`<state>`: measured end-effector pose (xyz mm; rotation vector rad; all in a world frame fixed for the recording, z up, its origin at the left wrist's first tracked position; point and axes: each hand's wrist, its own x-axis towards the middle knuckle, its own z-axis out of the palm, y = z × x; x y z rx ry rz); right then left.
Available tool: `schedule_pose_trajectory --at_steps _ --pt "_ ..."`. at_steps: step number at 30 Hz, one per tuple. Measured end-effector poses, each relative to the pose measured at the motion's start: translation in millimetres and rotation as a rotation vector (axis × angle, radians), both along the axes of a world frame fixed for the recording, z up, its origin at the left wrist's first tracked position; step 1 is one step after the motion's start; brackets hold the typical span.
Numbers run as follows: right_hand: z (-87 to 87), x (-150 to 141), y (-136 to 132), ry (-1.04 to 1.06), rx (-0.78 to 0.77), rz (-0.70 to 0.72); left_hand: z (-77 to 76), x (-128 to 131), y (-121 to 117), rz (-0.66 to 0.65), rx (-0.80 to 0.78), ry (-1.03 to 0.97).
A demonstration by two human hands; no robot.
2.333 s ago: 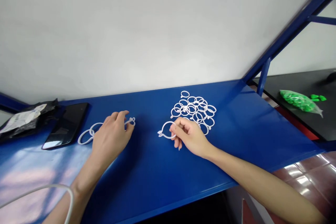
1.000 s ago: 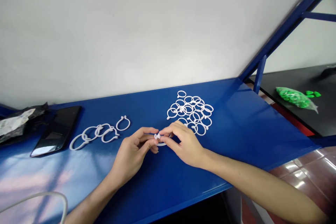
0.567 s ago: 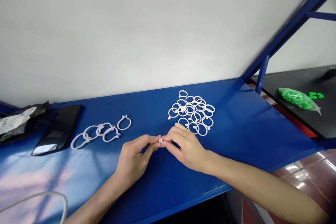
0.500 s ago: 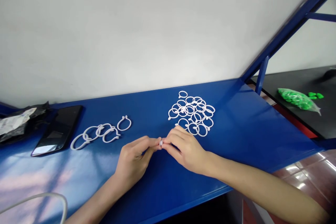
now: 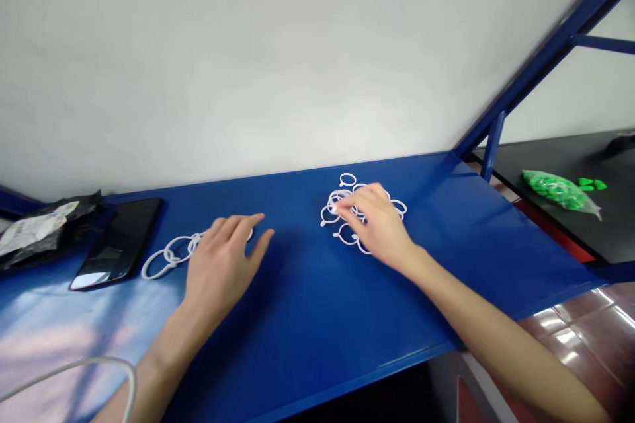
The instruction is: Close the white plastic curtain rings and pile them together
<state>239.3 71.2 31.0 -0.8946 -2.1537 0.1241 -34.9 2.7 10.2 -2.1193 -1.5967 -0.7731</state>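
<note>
Our left hand (image 5: 223, 264) lies flat at centre-left of the frame, fingers spread over the near end of the row of linked white rings (image 5: 171, 254) — it pins nothing that we can see. Our right hand (image 5: 374, 221) reaches into the loose ring pile (image 5: 347, 208) at centre; its fingertips touch a ring (whether they pinch one we cannot tell). A phone (image 5: 116, 242) lies far left on the blue shelf (image 5: 307, 304).

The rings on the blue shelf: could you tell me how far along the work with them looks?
Done: a short row of rings lies by the left hand, whose fingers cover its near end. In hand: the right hand reaches into the loose pile; whether it grips one is unclear. Left: most rings remain in that pile.
</note>
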Motion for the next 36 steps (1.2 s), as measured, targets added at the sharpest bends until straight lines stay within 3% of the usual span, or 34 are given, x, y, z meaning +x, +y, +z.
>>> schedule_pose_trajectory --at_steps 2,4,7,11,15,17,21,24,27,31,36 --pt "-1.9 13.1 30.8 -0.068 -0.062 -0.127 -5.5 -11.2 8.8 0.165 -0.079 0.085" --pt "-8.0 23.4 58.3 -0.130 -0.135 -0.158 -12.6 -17.8 15.1 0.240 -0.180 0.161" --pt "-20.3 29.3 84.0 -0.208 -0.184 -0.138 -20.1 -20.5 19.2 0.251 -0.283 0.224" --pt "-29.7 27.4 89.5 -0.240 -0.205 -0.110 -21.6 -19.9 19.7 0.220 -0.324 0.226" --pt "-21.6 26.9 75.4 -0.206 -0.193 -0.160 -21.2 -17.3 19.4 0.165 -0.350 0.153" --pt "-12.9 23.6 60.6 -0.142 -0.158 -0.193 -20.1 -11.8 17.9 0.103 -0.363 0.015" --pt "-1.5 0.2 14.3 -0.004 -0.137 -0.067 -10.0 10.4 5.7 -0.089 -0.545 -0.514" --pt "-6.1 -24.1 -22.6 0.015 -0.300 0.117 2.9 29.7 -9.6 -0.234 -0.742 -0.907" --pt "-16.1 -38.9 -45.6 0.067 -0.442 0.184 13.1 42.7 -22.2 -0.322 -0.833 -1.133" --pt "-22.4 -38.5 -54.2 0.185 -0.503 0.220 14.1 46.7 -27.8 -0.327 -0.844 -1.180" --pt "-23.1 -33.0 -56.3 0.169 -0.508 0.231 -2.0 44.9 -24.5 -0.243 -0.803 -1.108"
